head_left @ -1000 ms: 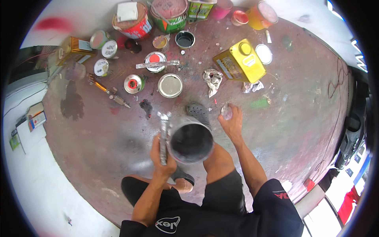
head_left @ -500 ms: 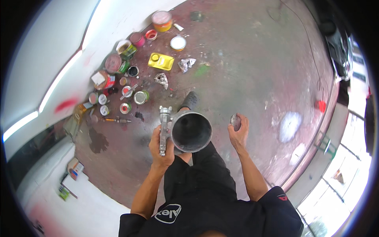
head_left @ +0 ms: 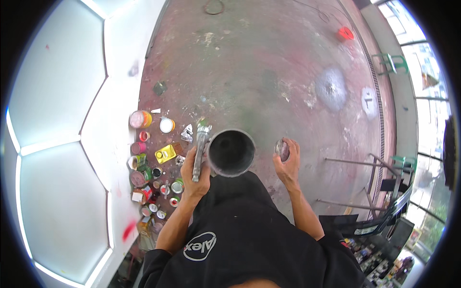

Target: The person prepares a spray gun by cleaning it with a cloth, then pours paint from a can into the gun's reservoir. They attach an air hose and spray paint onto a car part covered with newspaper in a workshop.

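left hand [head_left: 200,185] wrapped round a silver spray gun [head_left: 199,157]; the grey cup [head_left: 231,152] is just right of it, open mouth facing the camera, dark inside. right hand [head_left: 289,165] pinching a small rounded stained piece [head_left: 282,150] between thumb and fingers, apart from the cup. yellow can [head_left: 165,154] and tins [head_left: 139,179] at left on the stained floor [head_left: 259,81].

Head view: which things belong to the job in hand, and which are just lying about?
In use:
silver spray-gun-like tool with dark open cup, in the left hand
small round piece, perhaps a lid, in the right hand

Lying about:
yellow can
crumpled wad
white-topped tin
red container
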